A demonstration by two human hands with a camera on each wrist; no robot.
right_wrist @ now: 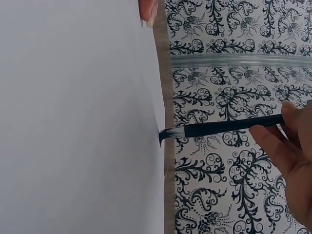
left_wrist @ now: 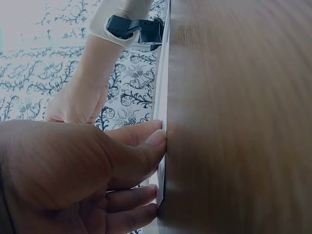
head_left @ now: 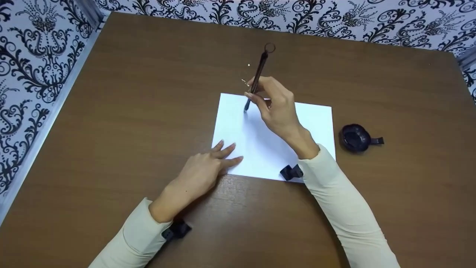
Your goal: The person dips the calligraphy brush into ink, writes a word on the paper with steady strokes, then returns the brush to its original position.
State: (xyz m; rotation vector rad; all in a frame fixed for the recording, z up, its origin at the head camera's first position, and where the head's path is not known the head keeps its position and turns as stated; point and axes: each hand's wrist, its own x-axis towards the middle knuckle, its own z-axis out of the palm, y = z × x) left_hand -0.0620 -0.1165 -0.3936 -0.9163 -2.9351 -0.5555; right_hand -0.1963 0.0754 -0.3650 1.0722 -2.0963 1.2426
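Observation:
My right hand (head_left: 277, 106) pinches a dark calligraphy brush (head_left: 260, 67) with a ring at its top end, held nearly upright. In the right wrist view the brush (right_wrist: 229, 126) has a black-tipped tuft that bends against the white sheet of paper (right_wrist: 83, 122). This paper (head_left: 316, 123) lies on the table, and the brush meets it in its upper left part. With spread fingers, my left hand (head_left: 202, 169) rests on the lower left corner of the sheet. The left wrist view shows the left hand (left_wrist: 63, 165) close, its fingertips at the paper's level.
A small black cup (head_left: 355, 138) with a short handle stands right of the paper. The brown wooden table (head_left: 130, 93) has a patterned black-and-white covering (head_left: 44, 48) beyond its left and far edges. A tiny white speck (head_left: 248, 64) lies beyond the paper.

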